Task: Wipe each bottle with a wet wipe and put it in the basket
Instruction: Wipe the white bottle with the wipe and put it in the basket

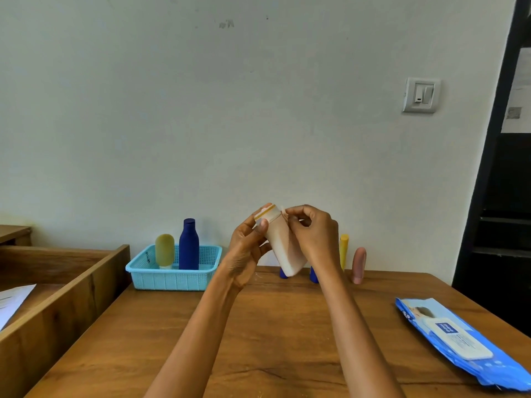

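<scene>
Wooden counter (258, 340) fills the near part of your view, and your two forearms reach forward across it. Near its right edge lies a blue pack of wet wipes (459, 337), flat, with its white lid flap facing up.

Above the middle of the counter you hold a pale beige bottle (283, 248) in the air, tilted, its cap end with a yellow band up and to the left and its base down toward the counter. Your left hand (247, 248) grips the bottle near the cap, thumb across the front and fingers curled behind. Your right hand (313, 234) is curled against the bottle's right side, fingertips pinching a wet wipe (283, 212) of which only a thin pale edge shows beside the cap.

Behind your hands, along the far edge by the wall, stand two blue items (284, 273), mostly hidden by the bottle and your right wrist, then a yellow tube (344, 251) and a pink tube (359, 265), both upright and just beside each other.

At the far left corner of the counter sits a light blue plastic basket (172, 278). Inside it stand an olive-yellow tube (164, 251) on its white cap and a dark blue bottle (189, 245), side by side.

Left of the counter there is a wooden frame (57, 297) with a sheet of paper (11, 303) in it.
</scene>
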